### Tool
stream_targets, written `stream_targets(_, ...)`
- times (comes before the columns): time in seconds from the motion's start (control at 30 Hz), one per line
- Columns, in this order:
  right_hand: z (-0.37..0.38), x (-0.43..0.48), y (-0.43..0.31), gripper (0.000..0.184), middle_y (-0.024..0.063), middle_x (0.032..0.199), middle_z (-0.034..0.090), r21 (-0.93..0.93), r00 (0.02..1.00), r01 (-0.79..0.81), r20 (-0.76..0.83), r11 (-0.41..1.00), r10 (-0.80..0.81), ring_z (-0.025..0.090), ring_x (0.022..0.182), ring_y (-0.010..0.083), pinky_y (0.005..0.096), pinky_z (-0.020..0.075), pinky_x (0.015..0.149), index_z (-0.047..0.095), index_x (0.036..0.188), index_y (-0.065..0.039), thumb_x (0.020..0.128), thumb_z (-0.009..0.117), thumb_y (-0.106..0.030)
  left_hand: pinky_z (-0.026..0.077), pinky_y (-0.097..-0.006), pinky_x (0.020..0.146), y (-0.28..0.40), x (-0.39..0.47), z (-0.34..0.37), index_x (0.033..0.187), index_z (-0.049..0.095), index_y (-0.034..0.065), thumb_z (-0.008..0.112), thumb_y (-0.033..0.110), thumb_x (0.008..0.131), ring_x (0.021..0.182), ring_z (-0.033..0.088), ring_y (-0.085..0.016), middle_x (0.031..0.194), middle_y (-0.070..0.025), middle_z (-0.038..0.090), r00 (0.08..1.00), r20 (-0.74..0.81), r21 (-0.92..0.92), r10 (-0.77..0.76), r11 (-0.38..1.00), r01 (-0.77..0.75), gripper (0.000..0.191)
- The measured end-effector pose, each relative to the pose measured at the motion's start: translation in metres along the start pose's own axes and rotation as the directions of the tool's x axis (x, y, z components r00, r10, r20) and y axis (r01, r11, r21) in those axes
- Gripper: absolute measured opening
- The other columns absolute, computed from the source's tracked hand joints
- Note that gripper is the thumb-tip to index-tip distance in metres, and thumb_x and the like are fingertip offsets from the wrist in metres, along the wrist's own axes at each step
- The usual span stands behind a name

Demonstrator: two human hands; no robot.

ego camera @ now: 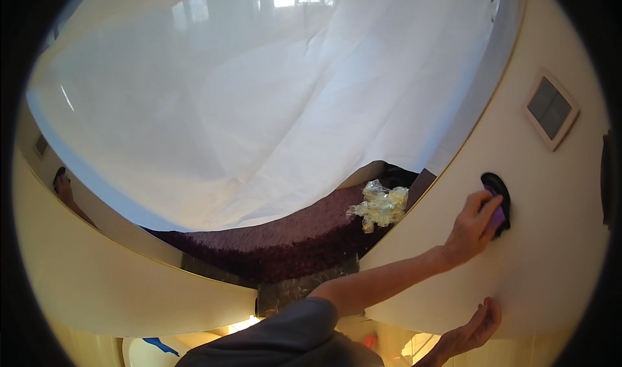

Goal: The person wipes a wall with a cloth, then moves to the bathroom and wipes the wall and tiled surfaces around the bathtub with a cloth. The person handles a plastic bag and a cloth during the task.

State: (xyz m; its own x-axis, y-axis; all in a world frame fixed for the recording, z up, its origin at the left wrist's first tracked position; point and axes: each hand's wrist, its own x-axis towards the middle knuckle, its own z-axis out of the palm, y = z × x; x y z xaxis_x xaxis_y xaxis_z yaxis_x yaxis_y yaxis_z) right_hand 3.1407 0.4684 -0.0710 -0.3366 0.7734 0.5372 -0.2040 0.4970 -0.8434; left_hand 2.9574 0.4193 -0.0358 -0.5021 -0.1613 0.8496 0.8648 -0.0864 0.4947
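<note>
My left hand (469,231) grips the purple handle (495,219) of a black-edged hand tool, perhaps a brush or a pad. The tool's black base (504,192) lies against a smooth white surface (427,231). My fingers hide part of it. Below it, my right hand (474,325) is held close to the same surface with its fingers loosely bent. I see nothing in it. Further up on that surface is a square frame (551,109) with a grey middle, which looks tilted in this view.
White sheeting (272,124) spans the upper middle. Crumpled clear plastic (381,204) lies on dark purple carpet (286,250). A thin gold-coloured edge (478,119) borders the white surface. A glossy strip (80,182) at left reflects the hand and tool. A blue item (160,345) shows below.
</note>
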Motion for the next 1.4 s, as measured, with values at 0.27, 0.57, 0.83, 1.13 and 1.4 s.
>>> stream_targets(0.27,0.001,-0.007,0.018,0.017,0.0071,0.103,0.062,-0.054,1.0,0.022,0.019,0.998,-0.021,0.058,0.096,0.0163,0.0289,0.0488,0.084,0.061,0.11,0.0,0.099,0.052,-0.009,0.046,-0.0433,0.095,-0.109,-0.013,-0.025,0.129,0.055,0.0001,0.066,0.011,0.089,0.11,0.055,-0.042,0.121,-0.0225,0.054,0.96,-0.119,0.251,-0.255,0.927,0.278,0.043)
stream_targets(0.57,-0.01,-0.01,0.004,0.015,0.0069,0.102,0.06,-0.053,0.989,0.023,0.145,0.998,-0.016,0.053,0.095,0.0156,0.0292,0.0427,0.086,0.062,0.105,0.002,0.096,0.05,0.001,0.048,-0.0448,0.087,-0.089,-0.104,-0.037,0.123,0.056,-0.0028,0.065,0.013,0.091,0.104,0.056,-0.043,0.114,-0.0236,0.055,0.793,0.012,0.292,-0.609,0.761,0.58,0.036)
stream_targets(0.83,-0.036,-0.013,-0.005,0.01,0.008,0.097,0.062,0.066,0.988,-0.078,0.142,0.995,0.068,0.057,0.09,0.0147,0.0278,0.0474,0.084,0.061,0.1,0.001,0.096,0.051,0.002,0.051,-0.0398,0.084,0.025,-0.112,-0.005,0.127,0.055,-0.0044,0.07,0.007,0.087,0.098,0.06,-0.039,0.117,-0.0229,0.054,0.934,0.106,0.137,-0.342,0.935,0.327,0.044)
stream_targets(1.13,-0.063,-0.012,-0.01,0.01,0.0095,0.097,0.062,0.142,0.997,-0.073,0.047,0.987,0.067,0.06,0.09,0.0166,0.0301,0.0506,0.086,0.059,0.104,0.003,0.096,0.054,0.001,0.051,-0.0369,0.079,0.097,-0.035,0.037,0.12,0.063,-0.0044,0.075,-0.004,0.067,0.094,0.058,-0.032,0.111,-0.0162,0.056,0.973,0.213,-0.134,0.092,0.989,-0.064,0.055)
stream_targets(1.4,-0.077,-0.01,-0.016,0.016,0.0094,0.107,0.059,0.101,0.998,-0.027,-0.061,0.995,0.034,0.056,0.098,0.0145,0.0265,0.0457,0.087,0.053,0.113,0.003,0.098,0.052,-0.002,0.053,-0.0376,0.075,0.12,-0.077,0.042,0.116,0.068,0.002,0.085,0.014,0.063,0.09,0.06,-0.028,0.107,-0.0105,0.058,0.91,0.256,-0.223,0.327,0.936,-0.274,0.057)
